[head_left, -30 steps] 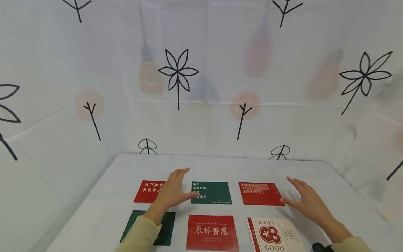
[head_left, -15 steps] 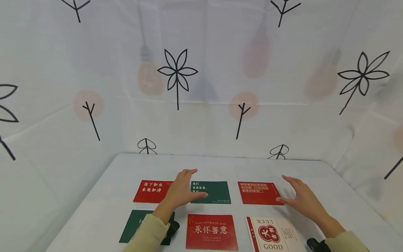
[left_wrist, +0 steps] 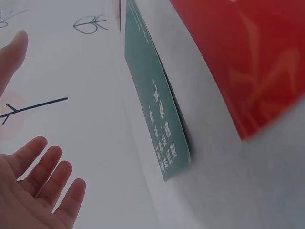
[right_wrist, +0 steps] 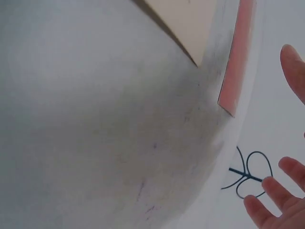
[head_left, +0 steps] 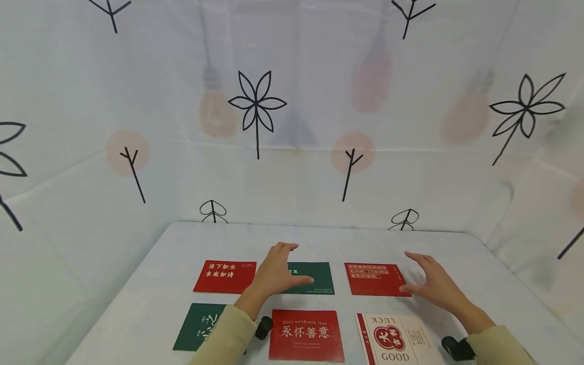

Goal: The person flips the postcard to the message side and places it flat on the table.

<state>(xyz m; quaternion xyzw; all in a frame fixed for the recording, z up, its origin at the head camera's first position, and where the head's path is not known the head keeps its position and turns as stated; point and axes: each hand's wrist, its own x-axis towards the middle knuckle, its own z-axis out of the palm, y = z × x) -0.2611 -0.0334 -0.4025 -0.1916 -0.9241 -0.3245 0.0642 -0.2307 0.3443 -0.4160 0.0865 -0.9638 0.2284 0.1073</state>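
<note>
My left hand (head_left: pixel 277 271), thumb and fingers spread, hovers over the left part of the green card (head_left: pixel 319 279) in the back row and covers some of its white lettering. It holds nothing; the left wrist view shows its palm and parted fingers (left_wrist: pixel 47 171) beside that green card (left_wrist: pixel 157 100). My right hand (head_left: pixel 438 285) is likewise spread and holds nothing. Its thumb overlaps the right edge of the red card (head_left: pixel 376 280) at the back right. In the right wrist view its fingers (right_wrist: pixel 281 195) lie apart, with the red card (right_wrist: pixel 238 57) to their left.
On the white table (head_left: pixel 137 304) lie another red card (head_left: pixel 225 276) at back left, a green card (head_left: pixel 196 327) partly under my left sleeve, a red card (head_left: pixel 306 335) front middle and a cream card (head_left: pixel 399 339) front right. A patterned white cloth (head_left: pixel 296 187) hangs behind.
My left hand has moved right, from the back-left red card to over the back green card. My right hand has shifted slightly left. The cards lie where they were.
</note>
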